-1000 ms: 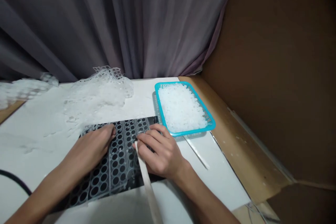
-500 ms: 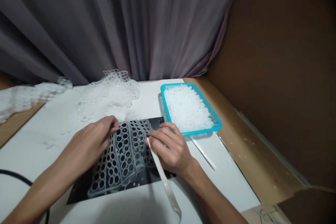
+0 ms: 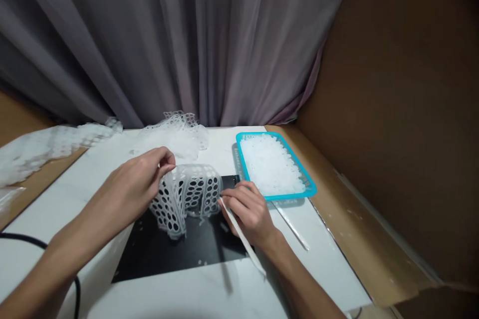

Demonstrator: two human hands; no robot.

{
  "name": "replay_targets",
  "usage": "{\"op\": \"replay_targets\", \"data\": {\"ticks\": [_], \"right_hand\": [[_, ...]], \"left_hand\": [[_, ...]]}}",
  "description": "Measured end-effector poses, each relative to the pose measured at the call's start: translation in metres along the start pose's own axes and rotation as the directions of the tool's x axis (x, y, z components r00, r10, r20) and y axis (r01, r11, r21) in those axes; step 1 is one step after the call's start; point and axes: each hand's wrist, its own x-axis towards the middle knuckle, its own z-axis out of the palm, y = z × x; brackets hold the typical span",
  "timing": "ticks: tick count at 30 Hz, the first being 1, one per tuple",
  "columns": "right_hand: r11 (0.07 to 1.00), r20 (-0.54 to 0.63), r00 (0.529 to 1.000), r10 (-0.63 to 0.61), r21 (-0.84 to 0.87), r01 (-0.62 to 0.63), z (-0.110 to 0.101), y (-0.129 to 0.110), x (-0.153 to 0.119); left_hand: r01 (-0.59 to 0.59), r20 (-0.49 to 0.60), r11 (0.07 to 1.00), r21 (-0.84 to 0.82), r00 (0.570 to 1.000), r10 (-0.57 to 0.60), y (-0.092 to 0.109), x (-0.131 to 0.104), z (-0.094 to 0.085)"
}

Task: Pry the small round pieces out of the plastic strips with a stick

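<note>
Perforated sheet (image 3: 194,171) bunched over black mat (image 3: 149,251), our left fingers (image 3: 167,154) pinched closed on its top edge, right fingers (image 3: 241,204) closed around white strip (image 3: 244,240); likely lift-off step, next move needs a steady left pinch.

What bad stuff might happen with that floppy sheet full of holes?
The holey white sheet hangs from the left hand's fingertips, so it might slip or tear. The thin white strip in the right hand could snag its holes. The blue basket is close to the right hand, so a bump might spill its white pieces.
</note>
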Motion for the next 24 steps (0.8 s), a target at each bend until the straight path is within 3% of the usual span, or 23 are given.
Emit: {"op": "replay_targets", "data": {"ticks": [7,16,24], "right_hand": [[0.999,0.048,0.998,0.026,0.038,-0.028,0.006,0.0,-0.004],[0.997,0.067,0.998,0.018,0.075,-0.023,0.009,-0.002,-0.006],[0.993,0.096,0.995,-0.002,0.119,-0.009,0.009,-0.008,-0.003]], "left_hand": [[-0.046,0.001,0.996,-0.08,0.999,0.046,-0.006,0.019,-0.012],[-0.073,-0.003,0.941,-0.331,0.997,0.077,-0.048,0.058,-0.029],[-0.036,0.146,0.79,-0.612,0.977,0.158,-0.082,0.118,-0.056]]}}
